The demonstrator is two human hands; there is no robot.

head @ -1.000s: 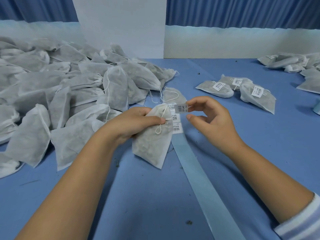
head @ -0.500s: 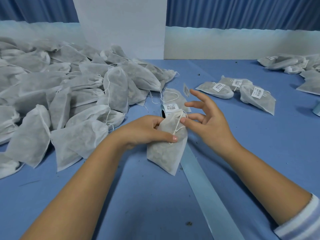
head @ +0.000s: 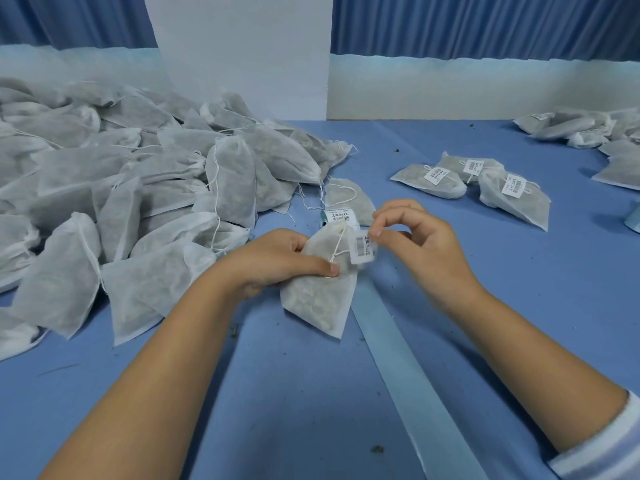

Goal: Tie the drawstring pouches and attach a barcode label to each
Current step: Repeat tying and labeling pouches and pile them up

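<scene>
My left hand [head: 277, 261] grips a white drawstring pouch [head: 322, 299] near its tied top, thumb lying across the cord [head: 337, 247]. The pouch hangs tilted just above the blue table. My right hand [head: 419, 247] pinches a small white barcode label [head: 362, 247] between thumb and forefinger, holding it against the pouch's upper right corner. Behind the pouch lies the label strip [head: 341, 216] with one more barcode label showing on it.
A large heap of unlabelled pouches [head: 121, 188] fills the left of the table. Three labelled pouches [head: 485, 185] lie at the right, and more pouches [head: 588, 133] sit far right. A pale blue backing strip [head: 408, 372] runs toward me. A white board [head: 242, 53] stands behind.
My right hand has brought the label down from above the pouch onto its top right corner. My left hand and the pouch have shifted a little right and down.
</scene>
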